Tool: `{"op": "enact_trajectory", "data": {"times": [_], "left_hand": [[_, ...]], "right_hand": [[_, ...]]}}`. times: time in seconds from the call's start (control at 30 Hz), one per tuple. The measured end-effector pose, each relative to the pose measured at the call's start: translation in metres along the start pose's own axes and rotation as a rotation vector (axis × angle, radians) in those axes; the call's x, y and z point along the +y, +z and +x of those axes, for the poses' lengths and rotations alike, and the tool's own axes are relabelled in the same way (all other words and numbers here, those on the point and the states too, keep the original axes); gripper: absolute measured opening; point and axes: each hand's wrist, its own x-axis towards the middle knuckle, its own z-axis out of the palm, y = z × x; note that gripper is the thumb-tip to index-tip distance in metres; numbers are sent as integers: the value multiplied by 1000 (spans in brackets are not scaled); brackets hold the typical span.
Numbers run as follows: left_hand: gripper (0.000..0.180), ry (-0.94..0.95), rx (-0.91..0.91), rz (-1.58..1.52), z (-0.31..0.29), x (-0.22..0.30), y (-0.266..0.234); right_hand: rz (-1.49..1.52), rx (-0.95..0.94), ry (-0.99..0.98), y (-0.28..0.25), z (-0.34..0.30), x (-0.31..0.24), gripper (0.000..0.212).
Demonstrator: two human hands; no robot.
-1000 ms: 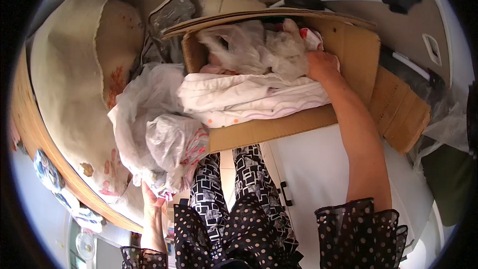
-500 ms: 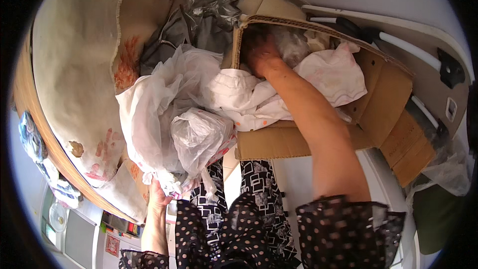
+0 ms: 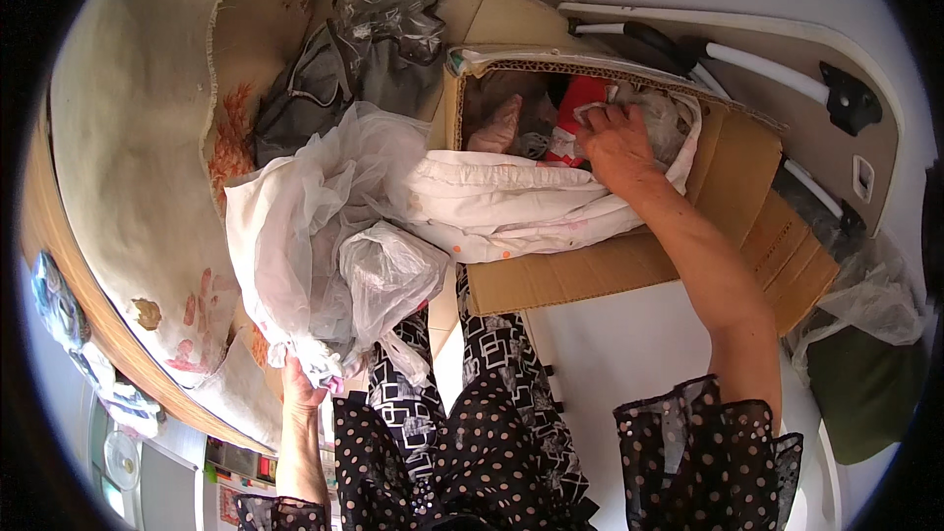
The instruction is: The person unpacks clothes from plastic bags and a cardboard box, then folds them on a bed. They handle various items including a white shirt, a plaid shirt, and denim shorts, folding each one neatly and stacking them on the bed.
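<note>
My left hand (image 3: pixel 303 383) is closed on the lower end of a bunched white cloth (image 3: pixel 265 265) with sheer fabric. Against that bundle hangs a knotted white plastic bag (image 3: pixel 388 270); its contents are hidden. My right hand (image 3: pixel 619 147) reaches into an open cardboard box (image 3: pixel 580 280), its fingers bent and a little apart. They touch a crumpled clear plastic bag (image 3: pixel 667 123) beside a red packet (image 3: pixel 580 118). A gathered white cloth (image 3: pixel 531 202) drapes over the box's near edge and under my right wrist. Inside the left end lies a pinkish wrapped thing (image 3: pixel 498 126).
Behind the bundle lies a grey bag with clear plastic (image 3: pixel 379 44). A stained pale cover (image 3: pixel 138 138) fills the left side. At right, a folded frame with white tubes (image 3: pixel 767 72) leans by the wall, near a dark green item (image 3: pixel 870 393).
My right hand has moved right from the box's left corner, exposing the red packet. The white cloth now stretches along the near edge. My left hand keeps its hold.
</note>
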Motion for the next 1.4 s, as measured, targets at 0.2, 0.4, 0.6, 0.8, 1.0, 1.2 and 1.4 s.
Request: {"op": "enact_trajectory", "data": {"times": [0.2,0.4,0.6,0.8,1.0,1.2,1.4], "left_hand": [[40,-61,-50,-69,6,-5,-22],[44,-32,-7,-99,12,-4,-37],[47,-18,-77,-202,21,-23,-58],[38,-74,-12,-108,22,-30,-49],[42,-142,-24,-128,21,-29,-41],[57,-30,-53,-101,19,-34,-55],[57,65,-147,1,11,-11,-44]], "right_hand": [[63,75,43,9,-37,8,17],[99,96,91,26,-44,9,21],[165,54,159,25,-40,3,27],[-173,-296,176,26,46,-29,28],[-151,98,-268,61,150,-84,31],[167,-442,34,19,158,-73,34],[174,121,20,14,56,-38,29]]}}
